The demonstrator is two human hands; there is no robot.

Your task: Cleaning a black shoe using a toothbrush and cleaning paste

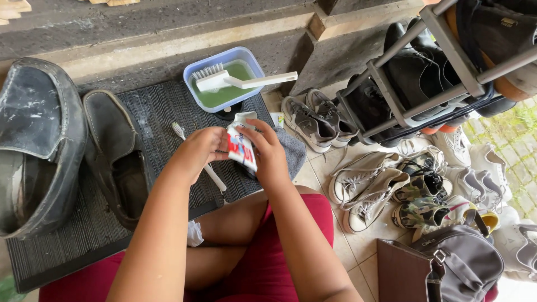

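Black ribbed mat (168,112) carries two worn black loafers (114,156) at its left and a blue tub (224,78) with white brush (240,81) at its far edge; above mat centre, left hand (198,148) and right hand (268,148) both grip an upright white-and-red tube (241,146), toothbrush (182,134) just beside.

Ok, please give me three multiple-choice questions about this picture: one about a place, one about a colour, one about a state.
1. Where does the white brush lie?
A. across the blue tub
B. inside a dark shoe
C. on the shoe rack

2. What colour is the liquid in the tub?
A. red
B. green
C. black

3. How is the tube held?
A. by the left hand only
B. by nobody
C. between the left hand and the right hand

Answers: A, its bristles are over the tub and its handle passes the rim; B, the liquid looks green; C, both hands grip the tube.
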